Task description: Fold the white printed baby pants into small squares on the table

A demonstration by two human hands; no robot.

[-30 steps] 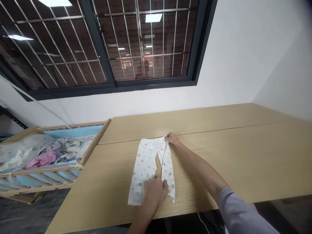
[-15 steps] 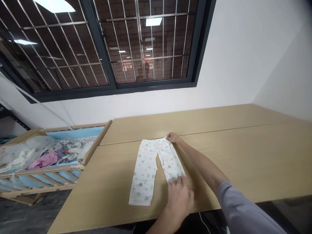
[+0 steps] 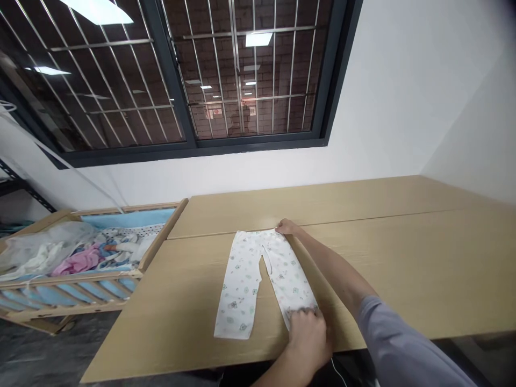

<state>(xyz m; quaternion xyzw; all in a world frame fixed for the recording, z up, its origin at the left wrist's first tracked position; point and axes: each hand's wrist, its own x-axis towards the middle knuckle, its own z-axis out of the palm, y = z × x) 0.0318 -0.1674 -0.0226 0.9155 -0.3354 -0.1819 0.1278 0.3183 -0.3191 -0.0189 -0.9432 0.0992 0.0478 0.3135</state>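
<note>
Flat on the pale wood-coloured bench [image 3: 395,263], near its front edge, lies a pair of small white cloth trousers with little green and grey printed motifs [image 3: 237,290], waistband toward the wall and legs spread apart toward the person. The right hand [image 3: 286,227] reaches out from a grey-lavender sleeve [image 3: 403,344] to the waistband's right corner, its fingers closed on the cloth there. The left hand [image 3: 308,337] is at the lower end of the right-side leg, with its fingers curled over the hem and the knuckles up; whether they pinch the fabric or only press it down, I cannot tell. The other leg lies untouched, its hem straight.

Just beside the bench on the left is a slatted wooden crib [image 3: 167,230] with a light-blue lining [image 3: 133,217], holding a heap that includes a crumpled pink cloth [image 3: 80,262]. Beyond the bench, a dark-framed window [image 3: 258,146] with metal bars is set in the white wall [image 3: 387,107].
</note>
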